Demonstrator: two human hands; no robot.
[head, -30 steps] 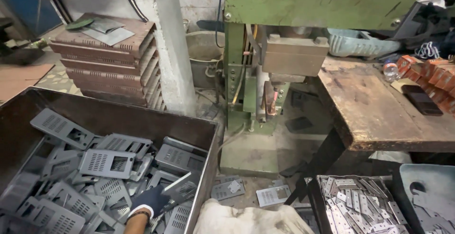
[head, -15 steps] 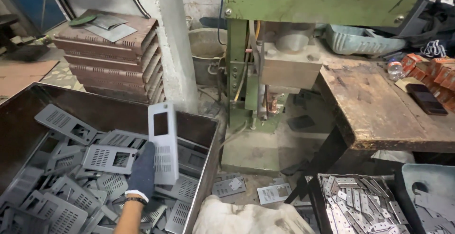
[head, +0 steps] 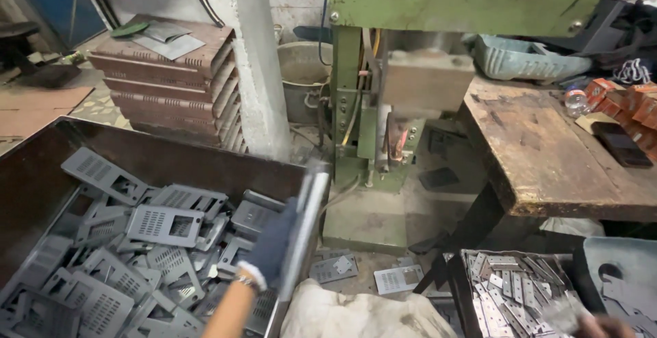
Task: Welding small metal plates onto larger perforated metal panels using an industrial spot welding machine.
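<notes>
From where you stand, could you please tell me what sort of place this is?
Probably a small metal-stamping workshop: a green steel press machine, a dark metal bin heaped with grey perforated sheet-metal plates, and a worn wooden workbench. The gloved left hand grips one plate.

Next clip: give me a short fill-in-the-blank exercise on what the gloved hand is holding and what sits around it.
1. The left hand wears a dark ____ and grips a grey metal plate seen edge-on.
2. Below the hand, a large brown bin holds a heap of perforated grey ____.
3. The press behind the bin is painted ____.
4. A black phone lies on the worn ____ table at the right.

Missing words: glove; plates; green; wooden
</notes>
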